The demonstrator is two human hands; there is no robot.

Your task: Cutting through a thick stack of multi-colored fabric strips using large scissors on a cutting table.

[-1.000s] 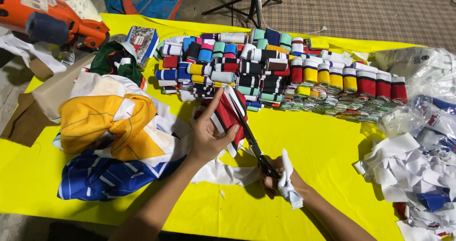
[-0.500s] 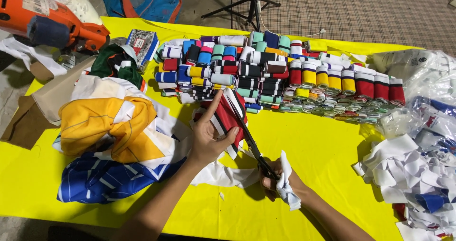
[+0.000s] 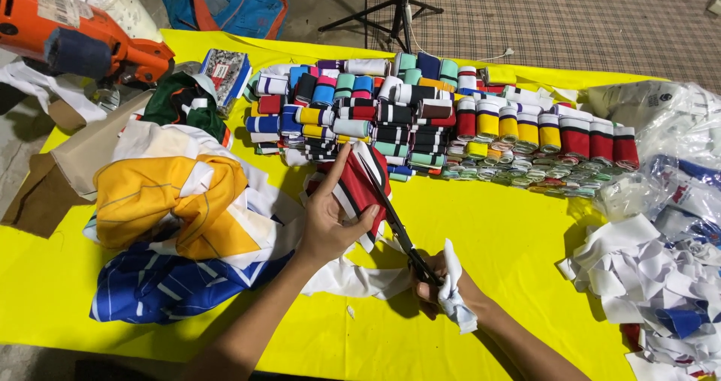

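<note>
The left hand (image 3: 327, 227) holds up a piece of red cloth with white and black stripes (image 3: 359, 184), its fingers closed on the cloth with the forefinger stretched up along one edge and the thumb pressed across the front, so the piece stands lifted just off the yellow desk (image 3: 481, 223). The right hand (image 3: 443, 287) works a pair of scissors (image 3: 394, 219), its fingers curled tight through the handles, which are wrapped in white rag; the long dark blades run up along the right edge of the red piece, and how far they are parted cannot be told from here. To cut well at this point, the cloth wants to stay taut between forefinger and thumb so the edge does not fold into the blades, and the scissors should follow the stripe line in long, even strokes, with the thumb kept clear of the cutting edge it lies close to. White trimmings (image 3: 353, 280) trail on the desk under both hands; they look likely to snag, so lifting the piece free of them seems wise. Behind the hands lie rows of rolled striped bands (image 3: 451, 126) in many colours, to the left a heap of yellow, white and blue cloth (image 3: 173, 223), and at the right a pile of white scraps (image 3: 646, 276).
</note>
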